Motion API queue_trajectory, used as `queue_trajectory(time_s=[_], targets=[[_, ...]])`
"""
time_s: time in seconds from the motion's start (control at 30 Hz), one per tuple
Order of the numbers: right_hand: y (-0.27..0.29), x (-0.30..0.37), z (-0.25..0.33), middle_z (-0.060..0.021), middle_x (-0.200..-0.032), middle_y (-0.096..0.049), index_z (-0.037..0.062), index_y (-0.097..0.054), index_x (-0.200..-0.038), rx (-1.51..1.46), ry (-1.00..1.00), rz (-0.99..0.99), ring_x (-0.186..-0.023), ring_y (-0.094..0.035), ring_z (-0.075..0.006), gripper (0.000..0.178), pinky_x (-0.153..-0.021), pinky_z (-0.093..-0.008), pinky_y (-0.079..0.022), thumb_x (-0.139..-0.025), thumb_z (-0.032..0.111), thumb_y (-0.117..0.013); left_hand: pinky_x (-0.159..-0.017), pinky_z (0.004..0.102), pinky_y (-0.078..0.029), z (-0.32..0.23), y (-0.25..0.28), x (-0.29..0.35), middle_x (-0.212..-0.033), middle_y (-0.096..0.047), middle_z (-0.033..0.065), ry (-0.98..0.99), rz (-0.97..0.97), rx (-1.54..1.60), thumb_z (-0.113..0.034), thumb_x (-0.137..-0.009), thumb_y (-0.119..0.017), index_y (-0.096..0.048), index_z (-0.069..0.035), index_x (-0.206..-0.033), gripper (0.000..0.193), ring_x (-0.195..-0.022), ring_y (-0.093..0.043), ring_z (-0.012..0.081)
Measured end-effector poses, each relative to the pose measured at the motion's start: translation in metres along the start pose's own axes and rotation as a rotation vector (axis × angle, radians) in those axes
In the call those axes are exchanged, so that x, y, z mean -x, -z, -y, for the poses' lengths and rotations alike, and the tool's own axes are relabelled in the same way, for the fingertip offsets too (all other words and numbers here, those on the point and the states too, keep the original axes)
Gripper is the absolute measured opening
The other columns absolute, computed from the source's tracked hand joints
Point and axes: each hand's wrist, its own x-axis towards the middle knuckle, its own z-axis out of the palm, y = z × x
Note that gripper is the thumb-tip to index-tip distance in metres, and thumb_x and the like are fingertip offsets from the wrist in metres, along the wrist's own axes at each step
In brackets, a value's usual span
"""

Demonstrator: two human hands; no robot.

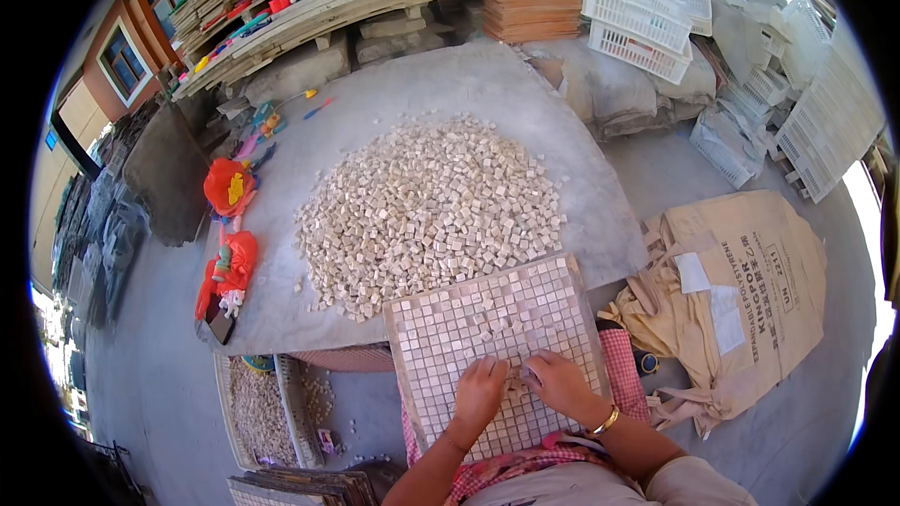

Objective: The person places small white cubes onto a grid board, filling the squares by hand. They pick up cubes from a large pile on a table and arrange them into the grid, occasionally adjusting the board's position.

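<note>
Gold bangle at its wrist, the right hand is curled, fingertips down; the left hand is bent alike, just beside it. Whether either pinches a tile cannot be told. Under both lies the tray, set with pale tiles, at the table's near edge. Its far end points toward the heap, leaning slightly left; near edge partly hidden, long axis undetermined.
</note>
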Motion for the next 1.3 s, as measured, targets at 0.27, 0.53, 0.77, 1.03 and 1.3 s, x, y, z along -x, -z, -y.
queue_trajectory(time_s=[0.27,0.53,0.77,1.03,1.3], targets=[[-0.007,-0.007,-0.008,-0.0101,-0.083,-0.058,0.0068,-0.058,-0.086,0.062,0.133,-0.029,-0.079,-0.059,-0.0308,0.014,-0.069,-0.0404,-0.048,-0.072,0.007,-0.061,-0.066,0.0386,-0.049,0.003,0.010,0.001,-0.081,-0.058,0.0106,0.062,-0.054,0.048,-0.003,-0.075,-0.059,-0.058,-0.004,-0.084,0.008,-0.076,-0.059,0.0287],[-0.011,-0.004,-0.012,-0.0101,-0.084,-0.060,0.0061,-0.059,-0.085,-0.040,0.124,-0.089,-0.080,-0.059,-0.0311,0.012,-0.069,-0.0402,-0.048,-0.073,0.008,-0.061,-0.065,0.0401,-0.049,-0.006,0.010,0.014,-0.081,-0.062,0.0115,0.128,-0.170,0.127,-0.011,-0.080,-0.064,-0.062,-0.004,-0.084,0.008,-0.075,-0.059,0.0316],[0.001,0.007,-0.008,-0.0125,-0.087,-0.063,0.0047,-0.061,-0.092,-0.123,0.030,-0.113,-0.079,-0.060,-0.0331,0.015,-0.071,-0.0412,-0.049,-0.079,0.011,-0.063,-0.061,0.0423,-0.047,0.002,0.002,-0.010,-0.075,-0.056,0.0117,0.089,-0.015,0.061,-0.008,-0.078,-0.062,-0.056,-0.005,-0.079,0.008,-0.073,-0.056,0.0317],[-0.011,0.013,0.004,-0.0112,-0.085,-0.061,0.0077,-0.061,-0.090,-0.095,0.049,-0.055,-0.079,-0.060,-0.0315,0.014,-0.068,-0.0413,-0.048,-0.078,0.013,-0.064,-0.060,0.0437,-0.046,-0.010,-0.009,-0.007,-0.072,-0.054,0.0123,0.187,-0.112,0.061,-0.007,-0.078,-0.060,-0.053,-0.005,-0.075,0.008,-0.071,-0.055,0.0334],[-0.024,0.015,0.005,-0.0114,-0.089,-0.061,0.0069,-0.061,-0.092,-0.020,-0.044,0.027,-0.080,-0.060,-0.0307,0.017,-0.069,-0.0397,-0.050,-0.077,0.012,-0.065,-0.061,0.0409,-0.049,-0.006,-0.009,-0.007,-0.076,-0.056,0.0116,0.214,-0.032,0.050,-0.012,-0.082,-0.059,-0.052,-0.006,-0.080,0.009,-0.073,-0.058,0.0311]])
